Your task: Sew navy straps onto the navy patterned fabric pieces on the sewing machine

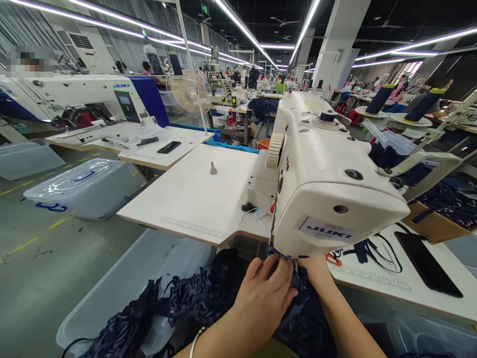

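Note:
A white JUKI sewing machine (320,174) stands on a white table (194,194) right in front of me. Dark navy lace fabric (208,293) lies under the machine head and spills down to the left. My left hand (264,293) rests flat on the fabric just below the machine head, fingers together and stretched forward. My right hand (316,271) reaches under the machine head, pressing on the same fabric; its fingers are hidden by the machine.
A black phone (427,263) and orange-handled scissors (333,259) lie on the table at right. Clear plastic bins (85,186) stand on the floor at left and below the table. Another sewing station (85,104), a fan (190,94) and thread cones (380,98) stand behind.

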Motion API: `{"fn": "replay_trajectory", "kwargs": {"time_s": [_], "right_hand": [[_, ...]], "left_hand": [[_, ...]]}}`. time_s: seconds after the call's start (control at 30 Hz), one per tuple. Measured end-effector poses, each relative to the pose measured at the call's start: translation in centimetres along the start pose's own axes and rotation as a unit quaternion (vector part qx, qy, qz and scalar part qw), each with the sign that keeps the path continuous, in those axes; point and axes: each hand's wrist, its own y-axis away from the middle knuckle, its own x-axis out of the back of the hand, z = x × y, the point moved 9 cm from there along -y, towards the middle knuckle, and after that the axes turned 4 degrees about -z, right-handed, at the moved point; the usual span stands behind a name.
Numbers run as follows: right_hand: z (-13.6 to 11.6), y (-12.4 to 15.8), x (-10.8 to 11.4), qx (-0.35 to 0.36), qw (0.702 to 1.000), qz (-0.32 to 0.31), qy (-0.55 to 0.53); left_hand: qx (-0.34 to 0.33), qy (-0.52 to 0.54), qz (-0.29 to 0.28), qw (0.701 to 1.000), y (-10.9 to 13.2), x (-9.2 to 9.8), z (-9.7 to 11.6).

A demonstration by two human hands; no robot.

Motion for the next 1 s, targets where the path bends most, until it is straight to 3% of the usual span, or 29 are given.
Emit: {"fn": "replay_trajectory", "kwargs": {"time_s": [0.2, 0.4, 0.57, 0.63, 0.87, 1.0], "right_hand": [[0.0, 0.1, -0.2, -0.005, 1.0, -0.014, -0.018], [1.2, 4.8, 1.7, -0.083, 0.995, 0.01, -0.053], [0.4, 9.1, 0.0, -0.101, 0.973, -0.175, -0.112], [0.4, 10.1, -0.4, -0.122, 0.965, -0.2, -0.12], [0.0, 10.4, -0.9, -0.15, 0.954, -0.192, -0.173], [-0.9, 9.9, -0.7, -0.123, 0.956, -0.18, -0.198]], "left_hand": [[0.005, -0.041, -0.019, 0.999, 0.1, -0.6, 0.1], [0.015, -0.032, -0.016, 0.999, 0.2, -0.1, -0.2], [0.012, -0.02, -0.031, 0.999, 0.1, -0.1, -0.3], [0.002, -0.019, -0.035, 0.999, 0.1, -0.2, -0.1], [-0.03, -0.065, -0.04, 0.997, 0.2, -0.8, 0.8], [-0.043, -0.085, -0.043, 0.995, 0.2, -1.2, 1.2]]}}
